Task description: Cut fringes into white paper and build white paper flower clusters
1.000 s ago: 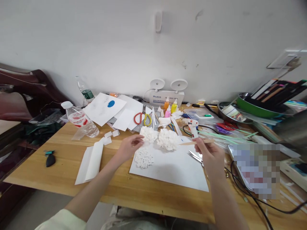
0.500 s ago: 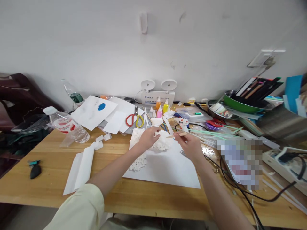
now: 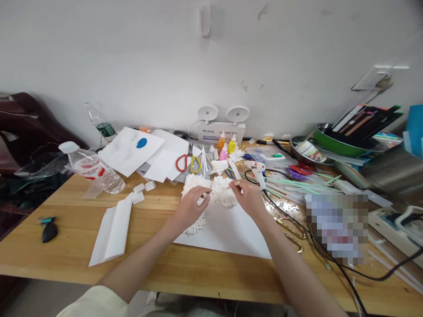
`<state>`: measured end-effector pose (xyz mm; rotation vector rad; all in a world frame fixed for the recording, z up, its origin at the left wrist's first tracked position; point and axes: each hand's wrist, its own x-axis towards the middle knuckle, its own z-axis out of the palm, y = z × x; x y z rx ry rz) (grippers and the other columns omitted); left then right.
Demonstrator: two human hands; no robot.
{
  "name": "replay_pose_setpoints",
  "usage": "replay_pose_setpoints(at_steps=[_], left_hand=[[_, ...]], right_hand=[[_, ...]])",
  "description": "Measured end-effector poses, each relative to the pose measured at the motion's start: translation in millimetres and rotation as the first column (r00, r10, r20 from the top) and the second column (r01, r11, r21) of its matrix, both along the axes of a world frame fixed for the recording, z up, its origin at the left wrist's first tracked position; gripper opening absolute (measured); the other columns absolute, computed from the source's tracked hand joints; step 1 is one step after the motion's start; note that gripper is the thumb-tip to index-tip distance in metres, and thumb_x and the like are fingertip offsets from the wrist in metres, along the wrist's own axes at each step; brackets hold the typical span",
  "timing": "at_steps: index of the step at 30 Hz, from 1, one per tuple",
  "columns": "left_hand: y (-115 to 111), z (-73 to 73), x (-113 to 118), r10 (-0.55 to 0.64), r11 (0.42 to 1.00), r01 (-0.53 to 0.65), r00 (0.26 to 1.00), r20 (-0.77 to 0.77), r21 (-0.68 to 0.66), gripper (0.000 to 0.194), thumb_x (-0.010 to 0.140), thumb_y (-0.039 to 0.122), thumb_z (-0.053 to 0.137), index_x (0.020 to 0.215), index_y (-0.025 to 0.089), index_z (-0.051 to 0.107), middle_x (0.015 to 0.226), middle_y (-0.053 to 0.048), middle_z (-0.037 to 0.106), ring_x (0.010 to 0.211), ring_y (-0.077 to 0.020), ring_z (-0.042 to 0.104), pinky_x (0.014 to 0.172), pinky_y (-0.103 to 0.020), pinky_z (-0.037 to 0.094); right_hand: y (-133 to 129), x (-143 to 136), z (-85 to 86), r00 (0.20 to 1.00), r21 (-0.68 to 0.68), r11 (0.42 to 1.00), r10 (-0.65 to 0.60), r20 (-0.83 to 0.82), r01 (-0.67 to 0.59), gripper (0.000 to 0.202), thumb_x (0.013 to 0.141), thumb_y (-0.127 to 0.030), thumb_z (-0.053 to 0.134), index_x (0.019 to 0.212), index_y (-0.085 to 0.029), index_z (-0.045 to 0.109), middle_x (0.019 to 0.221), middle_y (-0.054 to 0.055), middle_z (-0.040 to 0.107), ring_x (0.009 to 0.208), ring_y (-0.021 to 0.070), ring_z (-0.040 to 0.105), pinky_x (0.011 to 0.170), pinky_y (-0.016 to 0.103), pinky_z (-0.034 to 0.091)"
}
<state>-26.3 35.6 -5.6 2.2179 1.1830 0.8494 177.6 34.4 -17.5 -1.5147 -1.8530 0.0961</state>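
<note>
A white sheet of paper [image 3: 228,233] lies on the wooden table in front of me. White crumbly pieces [image 3: 223,193] are heaped along its back and left side. My left hand [image 3: 195,203] is over the left part of the heap, thumb and fingers apart, with nothing visible between them. At the right edge of the heap, my right hand [image 3: 246,196] is closed on a small wooden stick [image 3: 237,182], mostly hidden by the fingers.
Red-and-yellow-handled scissors [image 3: 188,162], small paint bottles [image 3: 224,152] and a glue gun [image 3: 259,171] lie behind. Folded paper [image 3: 117,229] and a water bottle [image 3: 99,171] are at left. Black cables [image 3: 297,222] and a metal clamp-like piece [image 3: 292,231] are at right.
My left hand has moved left and down, off the middle of the heap. My right hand has moved slightly left, and less of the stick shows. The view has shifted a little.
</note>
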Motion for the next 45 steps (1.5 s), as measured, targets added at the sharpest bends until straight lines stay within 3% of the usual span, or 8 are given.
replay_pose_setpoints(at_steps=[8, 13, 19, 28, 34, 40, 43, 45], left_hand=[[-31, -3.2, 9, -0.181, 0.982, 0.178, 0.983, -0.044, -0.059, 0.019, 0.083, 0.019, 0.044, 0.097, 0.017, 0.057, 0.095, -0.004, 0.064, 0.088, -0.015, 0.055, 0.082, -0.029, 0.043], [-57, -7.4, 18, -0.398, 0.917, 0.395, 0.897, -0.192, -0.059, 0.021, 0.084, 0.019, 0.042, 0.099, 0.018, 0.057, 0.096, -0.004, 0.064, 0.091, -0.0167, 0.054, 0.083, -0.031, 0.041], [-76, -11.8, 24, -0.487, 0.871, 0.479, 0.814, -0.318, -0.108, 0.015, 0.084, 0.02, 0.045, 0.093, 0.018, 0.057, 0.092, -0.003, 0.064, 0.089, -0.0166, 0.054, 0.081, -0.03, 0.04], [-86, -15.2, 25, -0.488, 0.862, 0.5, 0.77, -0.41, -0.087, 0.013, 0.085, 0.02, 0.044, 0.091, 0.017, 0.054, 0.094, -0.006, 0.062, 0.091, -0.018, 0.054, 0.081, -0.031, 0.04], [-92, -12.1, 25, -0.451, 0.883, 0.46, 0.772, -0.448, -0.096, 0.014, 0.083, 0.02, 0.046, 0.094, 0.016, 0.054, 0.095, -0.004, 0.062, 0.092, -0.0185, 0.054, 0.082, -0.031, 0.041], [-96, -13.6, 27, -0.428, 0.894, 0.436, 0.767, -0.479, -0.101, 0.015, 0.082, 0.019, 0.047, 0.094, 0.016, 0.056, 0.095, -0.004, 0.063, 0.092, -0.0195, 0.054, 0.081, -0.033, 0.041], [-98, -16.2, 26, -0.419, 0.899, 0.429, 0.781, -0.463, -0.089, 0.02, 0.083, 0.018, 0.046, 0.1, 0.016, 0.055, 0.104, -0.004, 0.062, 0.096, -0.0188, 0.053, 0.083, -0.032, 0.041], [-101, -19.1, 25, -0.411, 0.901, 0.427, 0.787, -0.461, -0.075, 0.023, 0.082, 0.018, 0.048, 0.104, 0.016, 0.054, 0.111, -0.004, 0.06, 0.099, -0.0186, 0.052, 0.084, -0.032, 0.04]], right_hand=[[6, -3, -6.0, 0.998, -0.111, 0.994, 0.011, 0.07, -0.003, 0.021, 0.084, -0.022, 0.046, 0.072, -0.017, 0.062, 0.075, 0.006, 0.067, 0.069, 0.0179, 0.059, 0.066, 0.026, 0.04], [14, -5, -11.1, 0.995, -0.131, 0.991, -0.028, 0.1, 0.041, 0.022, 0.083, -0.021, 0.046, 0.066, -0.017, 0.06, 0.071, 0.006, 0.066, 0.067, 0.0181, 0.059, 0.063, 0.026, 0.038], [23, -6, -12.8, 0.991, -0.147, 0.986, -0.064, 0.118, 0.082, 0.024, 0.081, -0.02, 0.048, 0.059, -0.018, 0.056, 0.062, 0.005, 0.063, 0.059, 0.0178, 0.056, 0.056, 0.026, 0.033], [26, -11, -17.7, 0.995, -0.103, 0.991, -0.083, 0.061, 0.089, 0.026, 0.081, -0.02, 0.046, 0.056, -0.019, 0.053, 0.059, 0.005, 0.062, 0.057, 0.0175, 0.056, 0.055, 0.026, 0.034], [1, -6, -10.1, 0.996, -0.005, 0.997, -0.082, -0.032, 0.082, 0.027, 0.086, -0.027, 0.041, 0.065, -0.018, 0.055, 0.069, 0.004, 0.065, 0.059, 0.0149, 0.056, 0.057, 0.024, 0.038], [-19, -4, 6.6, 0.981, 0.171, 0.969, -0.163, -0.102, 0.179, 0.028, 0.086, -0.029, 0.044, 0.065, -0.017, 0.057, 0.063, 0.003, 0.062, 0.052, 0.0127, 0.051, 0.055, 0.024, 0.038], [-31, 1, 12.1, 0.965, 0.197, 0.949, -0.218, -0.147, 0.245, 0.025, 0.085, -0.03, 0.047, 0.069, -0.017, 0.06, 0.06, 0.002, 0.061, 0.051, 0.0127, 0.051, 0.054, 0.025, 0.039], [-43, 4, 13.9, 0.959, 0.183, 0.956, -0.192, -0.21, 0.231, 0.023, 0.085, -0.03, 0.049, 0.072, -0.017, 0.061, 0.065, 0.003, 0.064, 0.053, 0.0129, 0.053, 0.054, 0.025, 0.041]])
